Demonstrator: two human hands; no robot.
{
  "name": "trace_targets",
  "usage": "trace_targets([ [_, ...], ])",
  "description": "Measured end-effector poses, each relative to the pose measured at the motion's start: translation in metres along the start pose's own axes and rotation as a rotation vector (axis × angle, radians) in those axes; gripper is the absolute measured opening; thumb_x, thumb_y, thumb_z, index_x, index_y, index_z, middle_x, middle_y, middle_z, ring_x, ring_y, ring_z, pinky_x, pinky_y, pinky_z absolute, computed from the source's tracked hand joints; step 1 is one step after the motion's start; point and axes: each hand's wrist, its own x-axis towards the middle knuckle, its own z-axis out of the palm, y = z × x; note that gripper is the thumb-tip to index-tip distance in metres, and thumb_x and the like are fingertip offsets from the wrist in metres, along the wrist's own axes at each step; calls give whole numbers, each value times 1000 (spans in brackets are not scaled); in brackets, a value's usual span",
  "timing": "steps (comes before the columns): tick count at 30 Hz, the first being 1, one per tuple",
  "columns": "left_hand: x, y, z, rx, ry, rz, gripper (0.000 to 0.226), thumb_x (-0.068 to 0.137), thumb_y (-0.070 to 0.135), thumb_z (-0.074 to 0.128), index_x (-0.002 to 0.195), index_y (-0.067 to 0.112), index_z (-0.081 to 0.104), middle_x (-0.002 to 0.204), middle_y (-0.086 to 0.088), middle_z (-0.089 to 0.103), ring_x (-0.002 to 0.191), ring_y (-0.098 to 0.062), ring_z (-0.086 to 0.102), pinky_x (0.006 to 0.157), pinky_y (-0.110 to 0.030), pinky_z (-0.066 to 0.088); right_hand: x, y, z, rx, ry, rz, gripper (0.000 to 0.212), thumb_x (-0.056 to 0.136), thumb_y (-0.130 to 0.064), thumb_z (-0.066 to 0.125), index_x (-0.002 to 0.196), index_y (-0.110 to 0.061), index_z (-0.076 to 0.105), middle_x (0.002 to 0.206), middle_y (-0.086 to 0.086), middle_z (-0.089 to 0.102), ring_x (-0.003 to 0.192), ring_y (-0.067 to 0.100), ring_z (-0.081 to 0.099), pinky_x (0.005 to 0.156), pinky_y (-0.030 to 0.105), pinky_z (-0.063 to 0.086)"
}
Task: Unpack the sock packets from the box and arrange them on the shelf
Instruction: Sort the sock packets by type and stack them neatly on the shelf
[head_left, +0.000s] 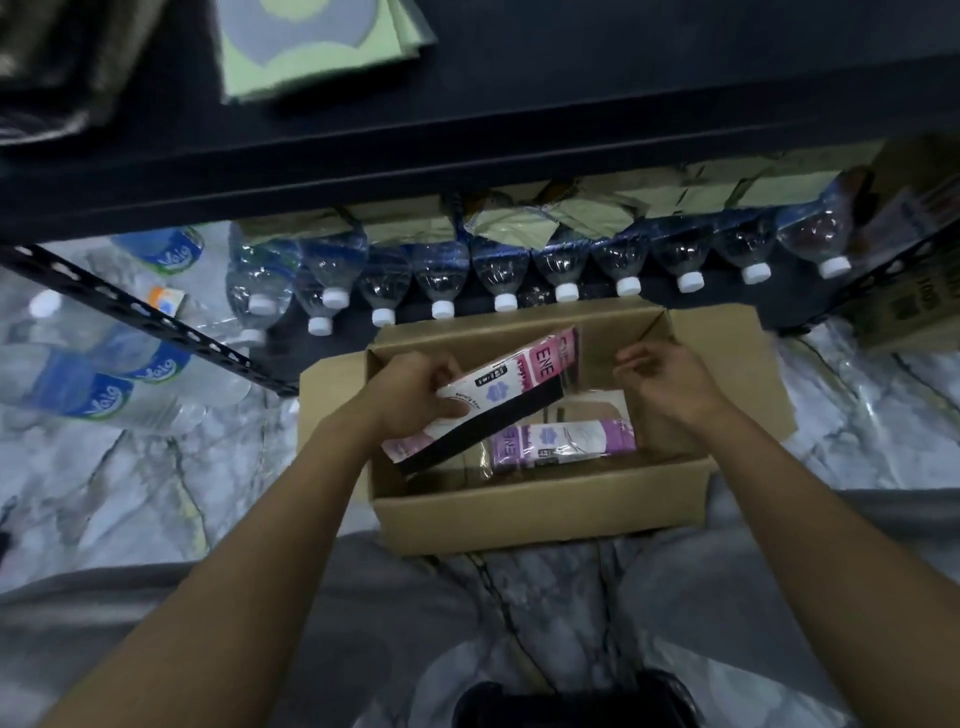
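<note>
over box (540, 512), sock packet (498, 389) diagonal

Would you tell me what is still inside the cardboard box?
One purple sock packet lies on the floor of the cardboard box. The pink packet in the left hand hides the left part.

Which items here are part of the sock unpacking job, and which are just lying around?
Job:
- box, open on the floor
- pink packet, held over it by the left hand
- purple packet, lying inside
- right hand, holding nothing
- shelf

Lying about:
- water bottles, below the shelf
- loose bottles, at left
- green cloth, on the shelf
</note>
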Motion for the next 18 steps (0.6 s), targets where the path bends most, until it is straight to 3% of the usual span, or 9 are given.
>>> trace_targets([
  [4,-54,19,-31,-94,125,-40,24,75,25,83,86,20,62,85,4,72,78,-14,67,72,-30,50,-13,-13,-2,22,-31,-21,16,81,-6,69,97,-7,66,93,12,66,88,19,60,78,21,47],
  [8,-107,17,-41,-373,224,-140,26,73,20,85,88,10,65,91,-7,75,83,-28,71,74,-41,57,-24,-17,8,-59,-118,-39,19,80,-4,68,80,-22,62,84,3,66,83,18,61,85,31,51],
  [9,-117,15,-41,-447,243,-171,28,73,18,84,90,7,65,92,-9,75,82,-29,71,71,-42,58,-26,-16,11,-76,-147,-46,21,79,-3,69,78,-23,62,84,3,66,83,19,62,87,34,52],
  [12,-140,8,-33,-639,283,-243,28,75,10,80,95,2,61,94,-12,75,76,-23,72,54,-30,57,-24,-10,24,-131,-186,-52,15,77,-8,73,84,-19,65,83,1,67,80,17,62,84,36,53],
  [15,-148,-2,-24,-737,324,-289,33,74,10,79,102,2,61,100,-8,76,91,-31,72,80,-51,58,-20,-9,34,-247,-230,-67,16,78,-10,74,92,-11,67,84,0,64,76,14,59,69,21,47],
  [18,-146,-10,-16,-780,329,-297,35,72,13,79,102,7,63,101,-4,76,95,-31,71,88,-54,56,-10,-6,46,-365,-290,-61,24,76,-11,76,98,-7,68,93,6,64,84,16,58,72,19,42],
])
